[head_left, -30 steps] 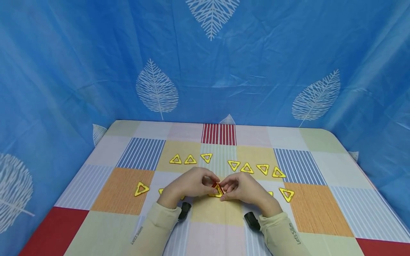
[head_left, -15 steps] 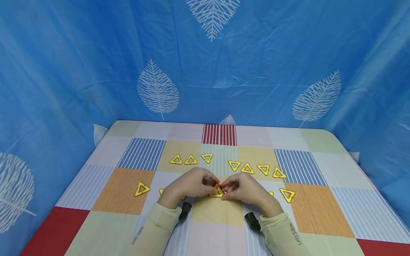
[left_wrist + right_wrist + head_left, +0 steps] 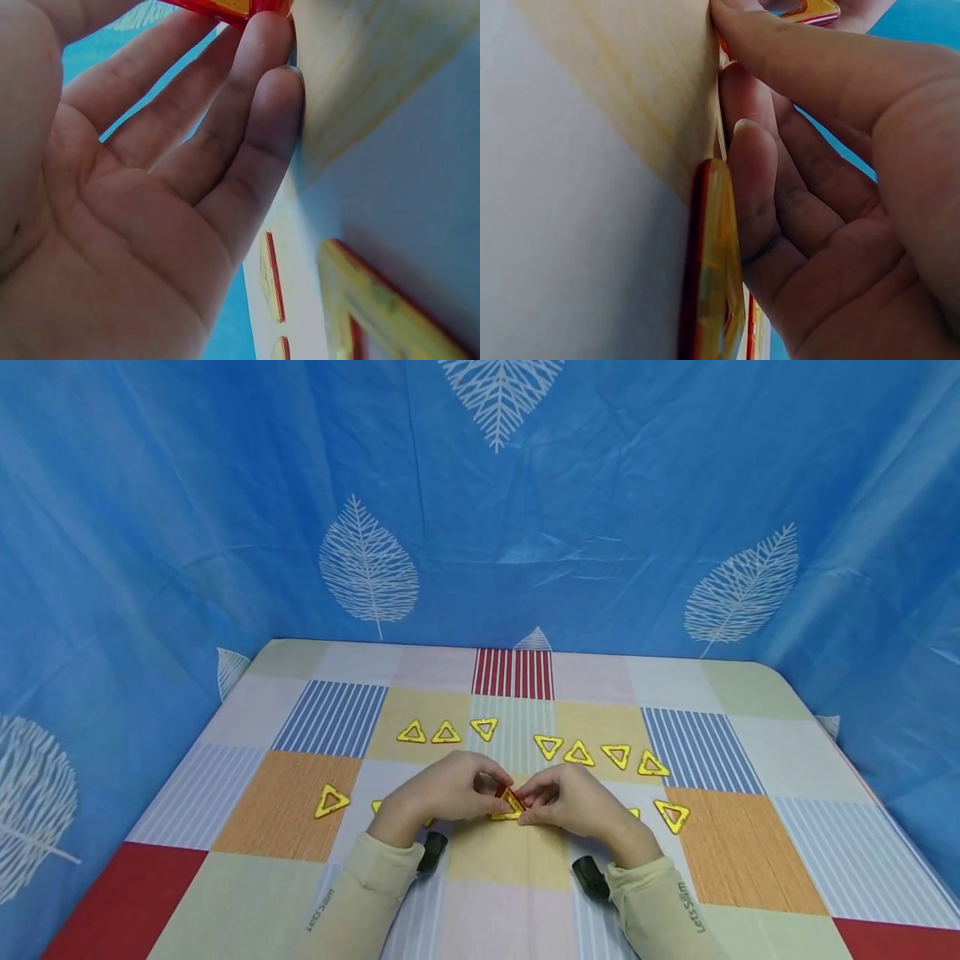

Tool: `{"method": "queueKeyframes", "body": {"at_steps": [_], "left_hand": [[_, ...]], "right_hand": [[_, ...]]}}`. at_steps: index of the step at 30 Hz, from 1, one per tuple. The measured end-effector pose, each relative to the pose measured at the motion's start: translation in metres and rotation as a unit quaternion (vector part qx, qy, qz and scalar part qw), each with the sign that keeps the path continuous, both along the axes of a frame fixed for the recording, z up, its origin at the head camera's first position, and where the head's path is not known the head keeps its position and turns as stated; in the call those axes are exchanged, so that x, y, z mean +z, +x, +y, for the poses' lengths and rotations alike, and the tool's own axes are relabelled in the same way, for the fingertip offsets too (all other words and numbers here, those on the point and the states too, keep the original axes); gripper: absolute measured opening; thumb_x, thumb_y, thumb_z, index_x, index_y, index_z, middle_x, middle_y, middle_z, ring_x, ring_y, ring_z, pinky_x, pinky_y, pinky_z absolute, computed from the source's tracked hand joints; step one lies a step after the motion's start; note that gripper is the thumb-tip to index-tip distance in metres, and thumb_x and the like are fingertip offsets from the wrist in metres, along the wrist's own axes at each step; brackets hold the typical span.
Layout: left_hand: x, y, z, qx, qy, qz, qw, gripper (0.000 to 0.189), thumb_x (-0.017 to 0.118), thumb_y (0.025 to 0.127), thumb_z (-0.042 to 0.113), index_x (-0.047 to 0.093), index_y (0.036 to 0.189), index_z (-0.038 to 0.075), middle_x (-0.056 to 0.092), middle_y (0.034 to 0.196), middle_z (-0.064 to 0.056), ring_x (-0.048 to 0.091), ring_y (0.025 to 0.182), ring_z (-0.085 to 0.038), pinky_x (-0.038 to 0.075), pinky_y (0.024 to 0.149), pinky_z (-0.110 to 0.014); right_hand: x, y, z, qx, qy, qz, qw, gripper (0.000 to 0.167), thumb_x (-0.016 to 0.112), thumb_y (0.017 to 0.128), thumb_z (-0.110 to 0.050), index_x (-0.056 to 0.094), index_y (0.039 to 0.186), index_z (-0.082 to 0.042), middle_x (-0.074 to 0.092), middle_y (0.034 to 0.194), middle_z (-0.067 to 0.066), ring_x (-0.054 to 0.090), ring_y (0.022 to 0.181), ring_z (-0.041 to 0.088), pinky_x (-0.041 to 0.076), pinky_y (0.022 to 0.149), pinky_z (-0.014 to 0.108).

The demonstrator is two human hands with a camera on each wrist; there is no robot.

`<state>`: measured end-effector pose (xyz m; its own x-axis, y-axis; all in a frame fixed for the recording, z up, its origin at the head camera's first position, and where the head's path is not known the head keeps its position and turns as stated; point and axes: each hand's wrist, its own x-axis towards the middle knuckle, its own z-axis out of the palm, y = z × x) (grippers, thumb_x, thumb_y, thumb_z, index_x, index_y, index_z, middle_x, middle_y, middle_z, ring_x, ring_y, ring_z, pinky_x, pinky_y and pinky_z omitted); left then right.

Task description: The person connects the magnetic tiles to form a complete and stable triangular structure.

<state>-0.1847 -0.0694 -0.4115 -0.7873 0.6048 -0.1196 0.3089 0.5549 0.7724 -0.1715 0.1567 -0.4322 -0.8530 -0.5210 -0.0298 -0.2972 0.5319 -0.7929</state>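
Note:
Over the yellow square in the middle of the head view, both hands meet at small triangular frames, yellow with red edges. My left hand [image 3: 453,785] pinches a triangular frame [image 3: 225,7] between thumb and fingertips; only its red and yellow edge shows in the left wrist view. From the right, my right hand [image 3: 573,802] pinches a frame too, with thumb and fingers bent around it. A yellow triangular frame [image 3: 506,816] shows between the fingertips, the pieces tilted against each other. Fingers hide how they join.
Several yellow triangles lie flat in a far row, such as one triangle [image 3: 446,732] at left and another triangle [image 3: 578,753] at right. Single triangles lie at the left [image 3: 331,802] and right [image 3: 671,817]. Others are partly hidden by the wrists. A blue curtain [image 3: 600,527] stands behind the table.
Both hands stay almost in place. Between their fingertips the pieces have tilted slightly, and the right thumb has shifted a little. The loose triangles have not moved.

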Motion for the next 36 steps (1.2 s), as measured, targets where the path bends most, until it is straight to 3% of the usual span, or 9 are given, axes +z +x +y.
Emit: {"method": "queueKeyframes", "body": {"at_steps": [9, 14, 18, 23, 31, 36], "left_hand": [[0.001, -0.002, -0.005, -0.041, -0.005, -0.023, 0.9989, 0.055, 0.082, 0.075, -0.004, 0.069, 0.127, 0.008, 0.065, 0.091, 0.0, 0.055, 0.073, -0.013, 0.047, 0.06, -0.026], [0.0, -0.003, -0.006, -0.053, -0.018, 0.003, 0.9984, 0.053, 0.079, 0.074, -0.008, 0.07, 0.124, 0.007, 0.061, 0.09, 0.0, 0.051, 0.07, -0.012, 0.045, 0.057, -0.024], [0.0, -0.003, -0.007, -0.053, -0.025, 0.035, 0.9977, 0.046, 0.083, 0.078, -0.003, 0.071, 0.121, 0.006, 0.062, 0.094, 0.002, 0.052, 0.072, -0.013, 0.047, 0.061, -0.026], [-0.002, -0.003, -0.005, -0.046, -0.033, 0.045, 0.9974, 0.042, 0.087, 0.079, 0.009, 0.073, 0.119, 0.007, 0.064, 0.098, 0.004, 0.053, 0.076, -0.014, 0.047, 0.064, -0.027], [-0.003, -0.002, -0.001, -0.035, -0.053, 0.039, 0.9972, 0.047, 0.088, 0.08, 0.019, 0.072, 0.122, 0.01, 0.068, 0.106, 0.002, 0.059, 0.09, -0.011, 0.051, 0.083, -0.031], [-0.005, -0.002, 0.0, -0.028, -0.059, 0.032, 0.9974, 0.047, 0.088, 0.08, 0.022, 0.072, 0.123, 0.012, 0.067, 0.107, 0.003, 0.059, 0.093, -0.012, 0.05, 0.086, -0.033]], "right_hand": [[0.002, 0.001, -0.001, -0.012, 0.007, 0.005, 0.9999, 0.023, 0.086, 0.081, -0.011, 0.078, 0.101, -0.008, 0.069, 0.081, -0.008, 0.064, 0.072, 0.009, 0.054, 0.065, 0.026], [0.003, 0.002, -0.002, -0.027, 0.008, 0.018, 0.9994, 0.021, 0.085, 0.081, -0.008, 0.076, 0.099, -0.006, 0.067, 0.078, -0.008, 0.064, 0.072, 0.01, 0.053, 0.064, 0.027], [0.002, 0.001, -0.003, -0.038, 0.015, 0.028, 0.9987, 0.018, 0.084, 0.082, -0.008, 0.076, 0.098, -0.007, 0.066, 0.078, -0.008, 0.063, 0.07, 0.01, 0.053, 0.063, 0.027], [0.004, 0.001, -0.003, -0.054, 0.02, 0.026, 0.998, 0.018, 0.084, 0.083, -0.011, 0.076, 0.098, -0.007, 0.066, 0.077, -0.007, 0.062, 0.07, 0.011, 0.052, 0.062, 0.027], [0.009, -0.002, 0.011, -0.128, 0.026, 0.03, 0.991, 0.022, 0.084, 0.084, -0.015, 0.076, 0.103, -0.009, 0.066, 0.081, -0.006, 0.062, 0.075, 0.012, 0.053, 0.065, 0.03], [0.013, -0.003, 0.025, -0.183, 0.029, 0.052, 0.9813, 0.03, 0.086, 0.081, -0.016, 0.076, 0.108, -0.007, 0.068, 0.087, 0.0, 0.063, 0.08, 0.015, 0.052, 0.072, 0.034]]}}
